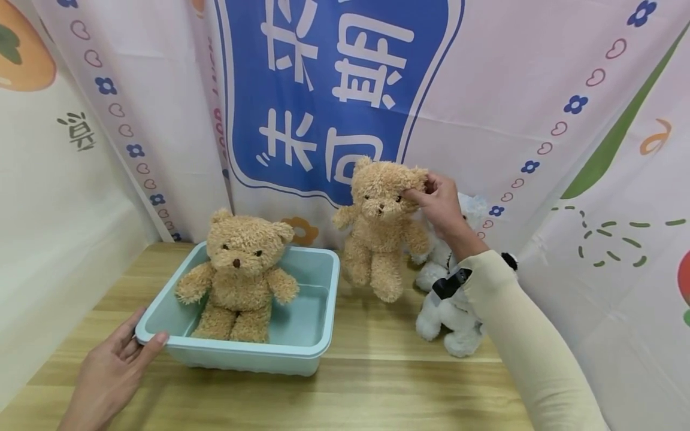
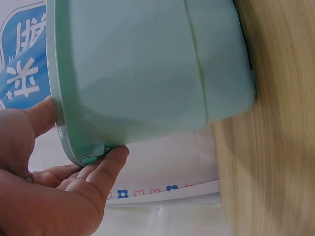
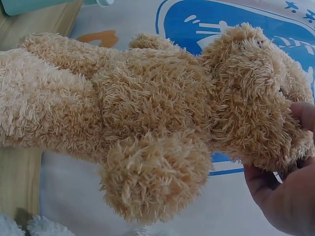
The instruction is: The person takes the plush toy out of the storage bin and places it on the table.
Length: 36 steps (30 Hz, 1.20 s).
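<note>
My right hand [image 1: 439, 206] pinches a tan teddy bear [image 1: 380, 239] by the ear at the side of its head. The bear hangs upright, to the right of a light blue plastic basin [image 1: 302, 347]. In the right wrist view this bear [image 3: 152, 93] fills most of the picture, fingers at its head. A second tan teddy bear [image 1: 239, 275] sits inside the basin, toward its left side. With thumb on the rim and fingers beneath it, my left hand [image 1: 110, 365] grips the basin's near left corner; the left wrist view shows that hand [image 2: 74, 182] on the basin [image 2: 142, 73].
White plush toys [image 1: 453, 317] sit on the right of the wooden table [image 1: 377, 389], partly hidden behind my right forearm. Printed cloth [image 1: 485, 90] with a blue sign hangs behind and at both sides of the table.
</note>
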Tool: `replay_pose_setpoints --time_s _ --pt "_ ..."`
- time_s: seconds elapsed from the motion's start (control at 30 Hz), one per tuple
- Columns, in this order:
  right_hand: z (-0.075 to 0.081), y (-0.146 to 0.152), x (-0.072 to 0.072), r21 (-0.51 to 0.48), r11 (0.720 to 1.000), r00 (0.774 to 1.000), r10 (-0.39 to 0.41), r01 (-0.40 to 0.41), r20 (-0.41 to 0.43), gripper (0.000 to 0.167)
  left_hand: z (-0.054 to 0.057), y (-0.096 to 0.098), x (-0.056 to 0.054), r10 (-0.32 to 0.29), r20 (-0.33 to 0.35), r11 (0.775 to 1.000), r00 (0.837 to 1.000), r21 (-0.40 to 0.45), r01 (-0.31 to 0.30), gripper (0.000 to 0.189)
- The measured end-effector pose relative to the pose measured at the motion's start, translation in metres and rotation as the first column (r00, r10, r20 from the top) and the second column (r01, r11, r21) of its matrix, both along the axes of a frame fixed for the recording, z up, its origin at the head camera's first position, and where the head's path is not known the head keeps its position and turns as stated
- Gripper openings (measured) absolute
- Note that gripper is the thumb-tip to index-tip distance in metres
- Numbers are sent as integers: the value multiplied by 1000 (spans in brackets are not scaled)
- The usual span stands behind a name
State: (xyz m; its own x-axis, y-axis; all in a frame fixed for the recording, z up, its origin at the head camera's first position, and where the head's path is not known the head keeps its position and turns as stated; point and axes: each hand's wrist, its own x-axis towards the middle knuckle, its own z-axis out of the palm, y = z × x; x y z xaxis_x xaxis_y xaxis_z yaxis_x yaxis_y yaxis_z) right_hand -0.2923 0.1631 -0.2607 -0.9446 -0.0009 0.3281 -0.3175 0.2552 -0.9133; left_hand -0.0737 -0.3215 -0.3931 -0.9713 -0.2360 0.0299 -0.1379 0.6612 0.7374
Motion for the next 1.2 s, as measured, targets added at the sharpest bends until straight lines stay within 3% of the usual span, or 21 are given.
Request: replay_pose_setpoints --time_s 0.5,0.77,1.2 --pt "-10 -2 -2 123 992 993 3 -17 115 19 0 -1 -1 -6 26 1000 1000 30 5 80" --pt "-10 -5 -5 157 988 982 -34 5 186 26 1 0 -1 1 32 1000 999 27 -2 81" --pt "-16 -5 -13 159 987 973 -42 6 225 26 0 -1 -2 4 42 999 999 32 -5 81"
